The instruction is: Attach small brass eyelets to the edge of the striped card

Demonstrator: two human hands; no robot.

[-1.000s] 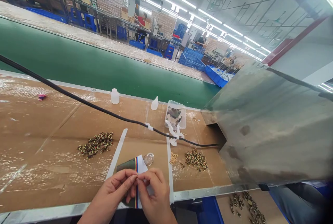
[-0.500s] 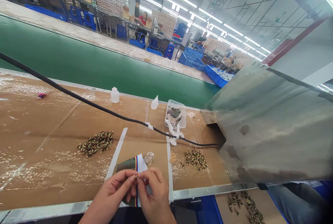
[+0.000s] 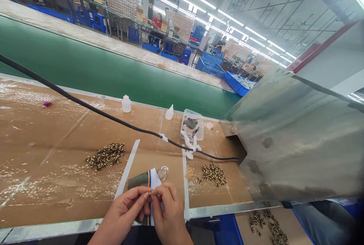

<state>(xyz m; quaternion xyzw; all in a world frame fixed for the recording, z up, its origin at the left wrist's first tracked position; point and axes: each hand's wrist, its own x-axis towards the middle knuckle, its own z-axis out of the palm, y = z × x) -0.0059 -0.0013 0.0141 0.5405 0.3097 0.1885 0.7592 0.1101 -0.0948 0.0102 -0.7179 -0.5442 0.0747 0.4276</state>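
Note:
My left hand (image 3: 125, 212) and my right hand (image 3: 169, 214) meet at the near edge of the cardboard-covered bench (image 3: 57, 135). Their fingertips pinch a tiny gold part (image 3: 149, 193) between them. Under the hands lies a card with a rainbow stripe (image 3: 145, 180). A small clear cap (image 3: 162, 172) stands just beyond it. A pile of small dark and gold parts (image 3: 105, 155) lies to the left. Another such pile (image 3: 214, 173) and a few pale beads (image 3: 189, 171) lie to the right.
A black cable (image 3: 85, 105) crosses the bench, taped down near a clear plastic box (image 3: 192, 124). Two small white bottles (image 3: 126, 104) stand by the green conveyor belt (image 3: 85, 70). A large metal housing (image 3: 295, 138) rises at right. More parts (image 3: 270, 226) lie below. People work far behind.
Both hands stay together on the tiny part with only slight finger shifts. The view has drifted a little.

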